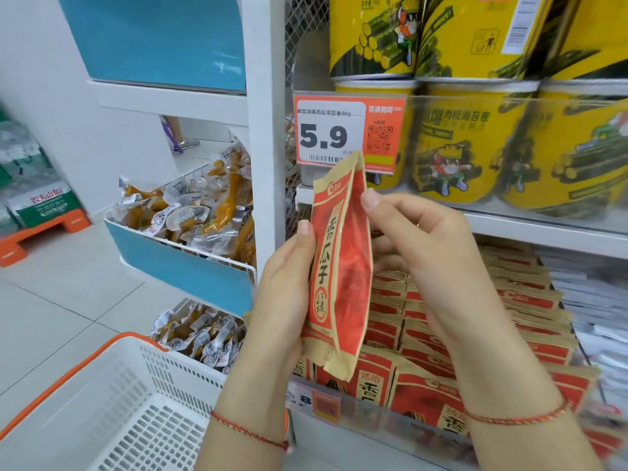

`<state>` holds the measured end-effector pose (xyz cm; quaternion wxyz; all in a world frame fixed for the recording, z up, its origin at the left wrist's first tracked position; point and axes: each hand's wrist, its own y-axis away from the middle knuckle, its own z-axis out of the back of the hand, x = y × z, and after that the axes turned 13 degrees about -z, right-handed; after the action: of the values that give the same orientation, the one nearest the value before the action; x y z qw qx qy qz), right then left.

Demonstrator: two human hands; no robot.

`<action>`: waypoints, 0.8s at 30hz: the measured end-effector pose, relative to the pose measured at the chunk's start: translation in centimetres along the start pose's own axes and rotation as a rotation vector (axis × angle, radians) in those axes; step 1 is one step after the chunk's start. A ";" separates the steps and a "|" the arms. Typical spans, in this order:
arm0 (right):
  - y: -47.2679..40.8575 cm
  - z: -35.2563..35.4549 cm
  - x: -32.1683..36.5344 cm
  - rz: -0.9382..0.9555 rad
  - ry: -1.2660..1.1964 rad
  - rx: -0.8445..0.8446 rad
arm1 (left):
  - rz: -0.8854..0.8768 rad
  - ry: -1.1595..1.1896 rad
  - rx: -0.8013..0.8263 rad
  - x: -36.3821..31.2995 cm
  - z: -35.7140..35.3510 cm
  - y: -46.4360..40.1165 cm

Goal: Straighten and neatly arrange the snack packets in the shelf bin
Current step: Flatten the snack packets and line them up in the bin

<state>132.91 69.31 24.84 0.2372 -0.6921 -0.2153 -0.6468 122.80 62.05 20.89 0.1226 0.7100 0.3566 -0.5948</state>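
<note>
Holding a tall red-and-tan paper snack packet upright in front of the shelving, I have it pinched between both hands above the shelf bin. My left hand wraps its left edge, thumb tip pressed against the front near the upper part and fingers curled behind the lower half. My right hand takes the opposite edge, thumb tip against the packet's upper right side and the other fingers bent in behind it. The packet stands nearly vertical, its top corner overlapping the orange-and-white price tag reading 5.9.

Below and behind my hands, the clear-fronted shelf bin holds rows of matching red-and-tan packets, standing on edge and packed close, running back to the right; a few front ones face me with their labels showing. Above, on the white shelf, sit yellow printed snack tubs stacked two high behind a clear guard.

To the left of the white upright post, two blue-fronted wire bins are heaped with clear vacuum packs of brownish-yellow snacks. At lower left stands a white slotted plastic basket with an orange rim, close beside my left forearm. Thin red string bracelets circle both wrists.
</note>
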 end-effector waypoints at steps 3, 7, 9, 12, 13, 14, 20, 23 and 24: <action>0.3 0.1 0.1 0.006 -0.028 -0.018 | 0.012 -0.009 0.003 0.1 -0.2 0.0; 0.6 0.0 -0.1 -0.014 -0.090 -0.025 | 0.028 -0.007 0.019 0.2 -0.3 0.1; 0.8 -0.1 -0.3 -0.028 -0.126 -0.014 | 0.009 0.006 0.005 0.1 -0.3 0.2; 1.1 0.3 -0.6 -0.050 -0.079 0.044 | -0.052 0.039 -0.101 0.2 -0.3 0.0; 1.3 0.4 -0.6 -0.067 -0.051 0.082 | -0.067 0.056 -0.145 0.2 -0.3 -0.1; 1.5 0.5 -0.6 -0.089 -0.030 0.123 | -0.077 0.074 -0.186 0.1 -0.2 -0.1; 1.6 0.1 -1.2 -0.155 0.042 0.223 | -0.087 0.145 -0.304 0.0 0.2 -0.3; 1.6 0.0 -1.3 -0.154 0.055 0.251 | -0.100 0.171 -0.361 0.1 0.3 -0.5; 1.6 0.1 -1.3 -0.157 0.074 0.276 | -0.107 0.187 -0.391 0.1 0.3 -0.6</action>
<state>133.82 68.10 23.47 0.2866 -0.6095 -0.3467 -0.6528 122.15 62.31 20.85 0.1926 0.7049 0.5119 -0.4516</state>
